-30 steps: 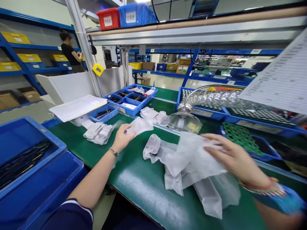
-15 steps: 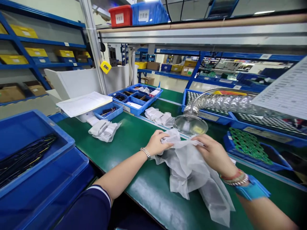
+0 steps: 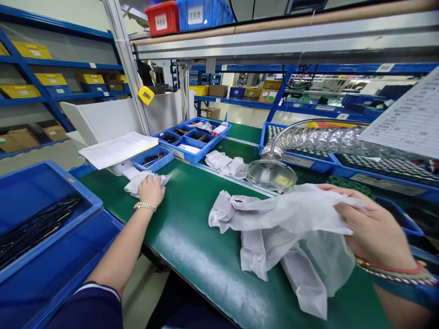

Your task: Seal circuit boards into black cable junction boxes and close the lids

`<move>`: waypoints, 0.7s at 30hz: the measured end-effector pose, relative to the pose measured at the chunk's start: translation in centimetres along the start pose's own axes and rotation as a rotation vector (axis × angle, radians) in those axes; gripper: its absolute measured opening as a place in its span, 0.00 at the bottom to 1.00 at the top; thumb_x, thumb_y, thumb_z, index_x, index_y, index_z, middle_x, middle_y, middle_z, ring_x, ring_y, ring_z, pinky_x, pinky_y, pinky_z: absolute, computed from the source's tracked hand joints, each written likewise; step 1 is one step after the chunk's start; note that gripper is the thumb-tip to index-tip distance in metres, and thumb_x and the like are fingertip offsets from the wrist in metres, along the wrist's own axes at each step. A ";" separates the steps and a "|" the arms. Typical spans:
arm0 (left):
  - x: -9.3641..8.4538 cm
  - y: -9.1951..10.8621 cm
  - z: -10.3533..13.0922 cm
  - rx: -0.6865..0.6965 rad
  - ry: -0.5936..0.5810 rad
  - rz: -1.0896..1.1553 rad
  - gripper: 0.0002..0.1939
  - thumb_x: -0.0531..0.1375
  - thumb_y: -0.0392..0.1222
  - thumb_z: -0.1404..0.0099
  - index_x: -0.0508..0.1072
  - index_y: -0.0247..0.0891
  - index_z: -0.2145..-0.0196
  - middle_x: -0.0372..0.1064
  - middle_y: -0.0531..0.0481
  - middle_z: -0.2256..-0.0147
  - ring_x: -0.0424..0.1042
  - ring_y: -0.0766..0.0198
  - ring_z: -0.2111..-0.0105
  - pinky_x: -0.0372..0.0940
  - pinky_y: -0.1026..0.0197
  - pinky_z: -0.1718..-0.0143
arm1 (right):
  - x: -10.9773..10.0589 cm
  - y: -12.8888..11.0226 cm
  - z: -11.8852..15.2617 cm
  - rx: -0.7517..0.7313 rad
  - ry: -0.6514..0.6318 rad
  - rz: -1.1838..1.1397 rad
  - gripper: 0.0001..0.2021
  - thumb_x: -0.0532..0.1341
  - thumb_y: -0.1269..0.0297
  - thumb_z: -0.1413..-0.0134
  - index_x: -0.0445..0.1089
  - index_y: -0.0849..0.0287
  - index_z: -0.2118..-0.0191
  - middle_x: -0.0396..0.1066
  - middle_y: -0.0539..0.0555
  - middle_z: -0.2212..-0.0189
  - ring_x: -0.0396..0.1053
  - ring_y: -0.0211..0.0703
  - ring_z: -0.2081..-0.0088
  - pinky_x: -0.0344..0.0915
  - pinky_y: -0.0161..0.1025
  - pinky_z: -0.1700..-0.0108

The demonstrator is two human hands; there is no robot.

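Observation:
My right hand [image 3: 375, 224] pinches the upper edge of a thin, whitish translucent plastic bag [image 3: 305, 208] and holds it off the bench. Small wrapped packets [image 3: 254, 251] lie under and beside the bag on the green mat. Over at the left, my left hand [image 3: 151, 189] has its fingers curled over a small white wrapped bundle [image 3: 132, 185], its fingertips partly hidden. Another pile of white wrapped packets [image 3: 224, 163] rests behind, near a round magnifier lens [image 3: 271, 176].
A divided blue tray [image 3: 192, 155] and a small blue bin with pens [image 3: 152, 160] stand at the back left. Blue crates [image 3: 51, 183] with black cables are at far left. A silver flexible duct [image 3: 318, 141] and a hanging paper sheet [image 3: 408, 123] are at right.
My left hand has let go of the bag and moved left onto the white bundle. My right hand has drawn the bag's edge to the right.

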State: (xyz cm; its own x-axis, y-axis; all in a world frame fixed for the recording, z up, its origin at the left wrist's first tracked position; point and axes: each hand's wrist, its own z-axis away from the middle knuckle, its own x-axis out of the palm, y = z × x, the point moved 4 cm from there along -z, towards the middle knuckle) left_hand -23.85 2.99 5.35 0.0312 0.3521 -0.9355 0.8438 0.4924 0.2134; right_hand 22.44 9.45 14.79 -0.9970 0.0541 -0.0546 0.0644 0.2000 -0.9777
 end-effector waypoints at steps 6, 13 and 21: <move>2.1 1.4 0.6 0.097 -0.156 0.136 0.24 0.51 0.35 0.40 0.62 0.38 0.46 0.63 0.37 0.51 0.66 0.49 0.55 0.60 0.50 0.54 | -0.2 -0.6 -0.4 0.063 0.136 -0.083 0.11 0.64 0.66 0.71 0.69 0.55 0.72 0.68 0.59 0.54 0.69 0.49 0.61 0.64 0.39 0.70; 5.0 6.8 -0.3 0.256 -0.268 0.385 0.19 0.51 0.40 0.40 0.69 0.43 0.51 0.67 0.51 0.51 0.66 0.61 0.52 0.60 0.63 0.51 | -0.5 -0.7 -0.2 -0.016 0.148 -0.107 0.08 0.64 0.67 0.69 0.68 0.55 0.74 0.68 0.58 0.54 0.69 0.49 0.61 0.65 0.40 0.69; 4.2 8.6 -0.3 0.296 -0.198 0.547 0.07 0.56 0.43 0.46 0.72 0.40 0.73 0.70 0.48 0.56 0.66 0.55 0.53 0.58 0.57 0.49 | -1.4 -0.7 -0.6 -0.088 0.115 -0.140 0.11 0.62 0.69 0.68 0.68 0.57 0.70 0.70 0.51 0.70 0.66 0.39 0.72 0.61 0.34 0.74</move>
State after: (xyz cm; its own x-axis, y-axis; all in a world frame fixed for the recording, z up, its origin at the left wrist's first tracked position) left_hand -16.64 8.90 3.38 0.5723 0.3222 -0.7541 0.7893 0.0333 0.6131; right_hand 23.84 9.83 15.65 -0.9856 0.1299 0.1085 -0.0656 0.2981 -0.9523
